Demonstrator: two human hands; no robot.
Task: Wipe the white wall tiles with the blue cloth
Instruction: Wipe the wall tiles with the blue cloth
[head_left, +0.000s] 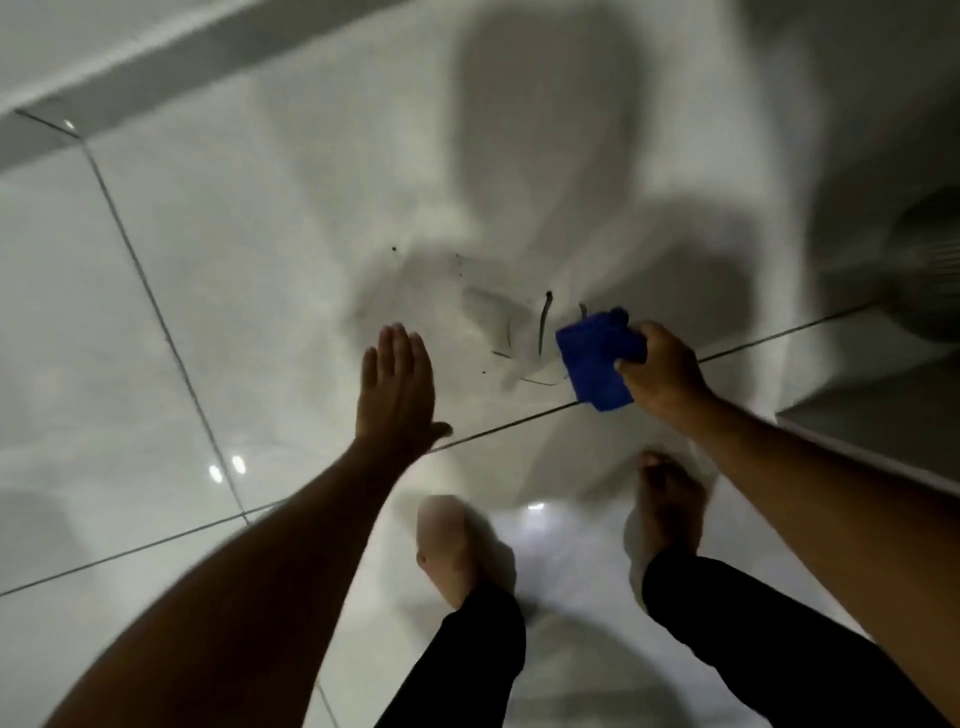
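Glossy white tiles (249, 270) with thin dark grout lines fill the view. Dark streaks and specks (543, 322) mark the tile at the centre. My right hand (662, 369) is shut on a folded blue cloth (597, 358), held just right of the streaks, close to the tile surface. My left hand (397, 384) is open, fingers together and flat, palm toward the tile, left of the marks. The picture is blurred, so whether either hand touches the tile is unclear.
My two bare feet (452, 551) and dark trouser legs (779, 639) show at the bottom. A dark ribbed round object (930, 265) sits at the right edge. A grey ledge (872, 421) juts in at the right. A grey band (156, 67) crosses the top left.
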